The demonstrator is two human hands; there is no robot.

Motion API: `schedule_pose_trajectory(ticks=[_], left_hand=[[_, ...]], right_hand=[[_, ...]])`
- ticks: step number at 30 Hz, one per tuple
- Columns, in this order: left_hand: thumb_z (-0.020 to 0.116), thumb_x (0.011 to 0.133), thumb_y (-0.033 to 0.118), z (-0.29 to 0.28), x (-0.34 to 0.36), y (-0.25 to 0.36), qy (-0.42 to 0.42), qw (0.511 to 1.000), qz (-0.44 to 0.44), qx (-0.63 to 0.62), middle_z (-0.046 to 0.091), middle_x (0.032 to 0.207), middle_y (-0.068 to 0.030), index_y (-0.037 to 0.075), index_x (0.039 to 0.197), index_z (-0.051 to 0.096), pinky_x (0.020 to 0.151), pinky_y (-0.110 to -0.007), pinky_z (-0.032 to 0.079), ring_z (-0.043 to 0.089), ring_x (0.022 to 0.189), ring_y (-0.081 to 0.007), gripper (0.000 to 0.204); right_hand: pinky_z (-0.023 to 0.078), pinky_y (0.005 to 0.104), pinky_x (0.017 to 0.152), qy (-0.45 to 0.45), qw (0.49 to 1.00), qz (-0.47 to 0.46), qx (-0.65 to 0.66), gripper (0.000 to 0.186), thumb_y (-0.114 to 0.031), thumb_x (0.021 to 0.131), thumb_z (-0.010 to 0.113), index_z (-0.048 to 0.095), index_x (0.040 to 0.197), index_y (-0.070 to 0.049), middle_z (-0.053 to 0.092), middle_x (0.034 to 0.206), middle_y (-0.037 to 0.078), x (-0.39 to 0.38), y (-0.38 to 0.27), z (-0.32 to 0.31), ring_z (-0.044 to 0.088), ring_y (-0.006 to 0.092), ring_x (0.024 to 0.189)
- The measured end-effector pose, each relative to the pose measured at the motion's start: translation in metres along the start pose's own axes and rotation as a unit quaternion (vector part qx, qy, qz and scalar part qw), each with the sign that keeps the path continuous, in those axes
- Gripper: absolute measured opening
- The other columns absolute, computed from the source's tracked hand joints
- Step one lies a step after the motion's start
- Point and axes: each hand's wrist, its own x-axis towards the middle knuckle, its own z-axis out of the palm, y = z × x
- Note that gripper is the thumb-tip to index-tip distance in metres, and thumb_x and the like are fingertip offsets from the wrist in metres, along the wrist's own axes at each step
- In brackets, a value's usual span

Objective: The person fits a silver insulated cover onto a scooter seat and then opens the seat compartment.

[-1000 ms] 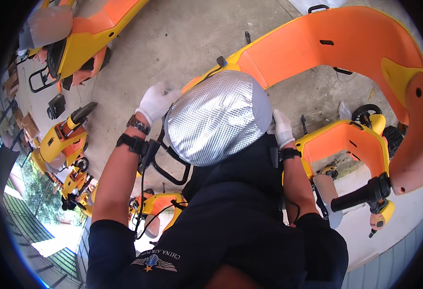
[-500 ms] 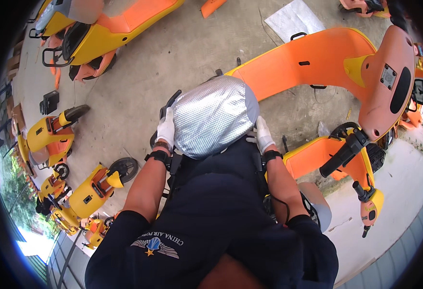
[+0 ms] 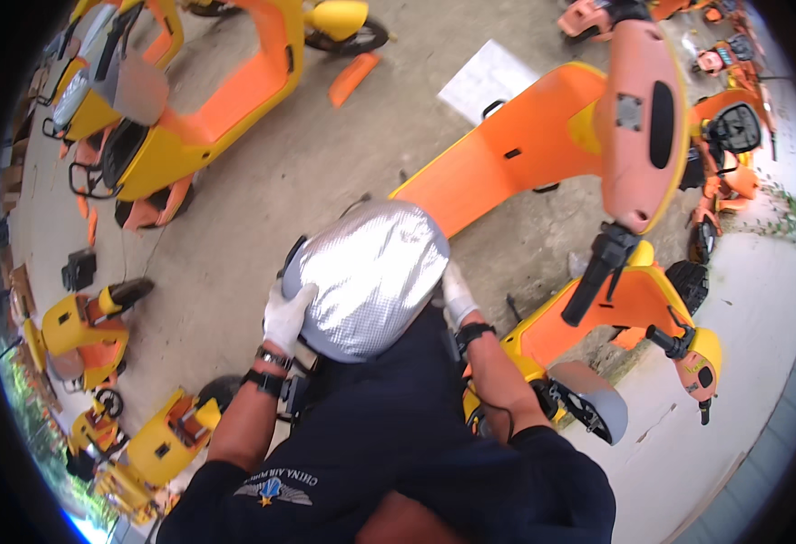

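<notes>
A silver, quilted reflective seat cover (image 3: 371, 276) with a grey rim is pulled over the seat of the orange and yellow scooter (image 3: 479, 168) in front of me. My left hand (image 3: 287, 313), in a white glove, grips the cover's left edge, with the thumb on top and the other fingers mostly hidden along the side. At the right edge, my right hand (image 3: 456, 292), also white-gloved, is closed on the rim, its fingertips partly out of sight. The seat beneath is hidden by the cover.
The scooter's handlebar grip (image 3: 597, 272) and pink-orange front panel (image 3: 644, 127) rise at the right. Another scooter (image 3: 588, 326) stands close on the right. More scooters (image 3: 212, 109) are parked at the left. A white sheet (image 3: 487, 82) and an orange panel (image 3: 353, 79) lie on the concrete floor.
The view has turned, so the scooter and cover appear lower and farther left. Both hands stay at the cover's sides; the left thumb now lies farther over its top.
</notes>
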Motion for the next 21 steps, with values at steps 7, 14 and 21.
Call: schedule_pose_trajectory(ticks=[7,14,21], left_hand=[[0.079,0.074,0.029,0.000,-0.001,0.016,-0.045,0.994,0.019,-0.101,0.060,0.118,-0.0234,-0.016,0.131,0.042,0.089,-0.033,0.049,0.061,0.104,-0.0261,0.081],[0.077,0.077,0.030,0.018,-0.010,0.089,-0.147,0.985,0.066,-0.067,0.067,0.103,-0.0184,-0.012,0.118,0.055,0.076,-0.033,0.054,0.065,0.088,-0.0219,0.062],[0.071,0.086,0.031,-0.007,-0.012,0.100,-0.122,0.991,0.031,-0.052,0.067,0.094,-0.0115,-0.009,0.119,0.056,0.064,-0.027,0.051,0.063,0.074,-0.0136,0.055]], right_hand=[[0.033,0.0425,0.109,0.153,0.831,-0.399,-0.357,0.054,-0.029,0.090,0.056,0.047,0.135,-0.001,0.047,0.136,0.027,-0.053,-0.079,0.008,0.043,0.0421,0.127],[0.033,0.0425,0.110,0.142,0.940,-0.188,-0.247,0.068,-0.056,0.093,0.036,0.043,0.141,-0.008,0.044,0.144,0.017,0.093,0.004,-0.053,0.041,0.0331,0.133],[0.035,0.0438,0.107,0.193,0.879,-0.327,-0.289,0.060,-0.046,0.095,0.039,0.050,0.132,-0.001,0.050,0.137,0.022,0.019,-0.071,-0.042,0.044,0.0350,0.130]])
